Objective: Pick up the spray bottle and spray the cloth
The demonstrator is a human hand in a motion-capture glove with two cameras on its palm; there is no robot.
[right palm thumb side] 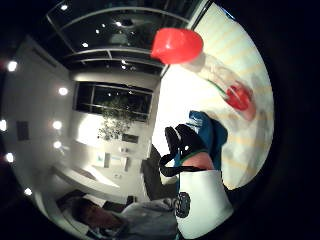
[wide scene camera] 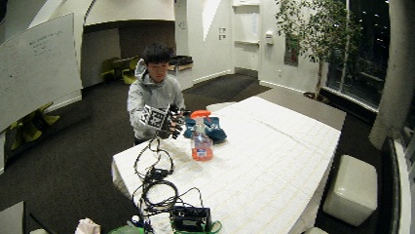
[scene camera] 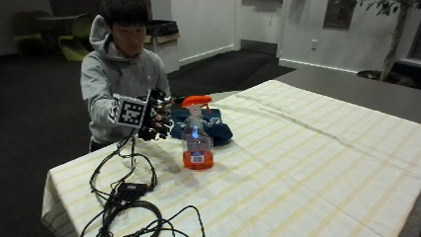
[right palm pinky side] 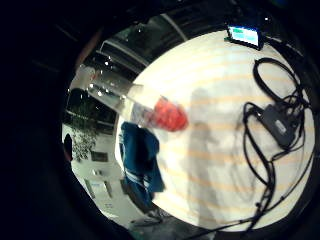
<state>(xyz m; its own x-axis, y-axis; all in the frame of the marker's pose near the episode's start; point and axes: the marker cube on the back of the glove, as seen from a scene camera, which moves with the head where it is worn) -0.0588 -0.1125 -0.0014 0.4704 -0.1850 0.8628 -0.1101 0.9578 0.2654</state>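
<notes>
Fingers (scene camera: 162, 129) of the gloved right hand (scene camera: 156, 121) hang loosely curled and hold nothing, just beside the bottle (scene camera: 196, 133) and not touching it. Around them is a dim room with a dark floor, white walls and a plant (wide scene camera: 310, 29) by the windows. A large worktop (scene camera: 315, 163) under a pale striped cover carries everything. Near the person's edge lies a blue cloth (scene camera: 212, 127), partly hidden behind the bottle, which stands upright with orange liquid low inside and a red-orange trigger head. Black cables (scene camera: 128, 197) trail over the near corner. Whether the bottle touches the cloth is hard to make out.
</notes>
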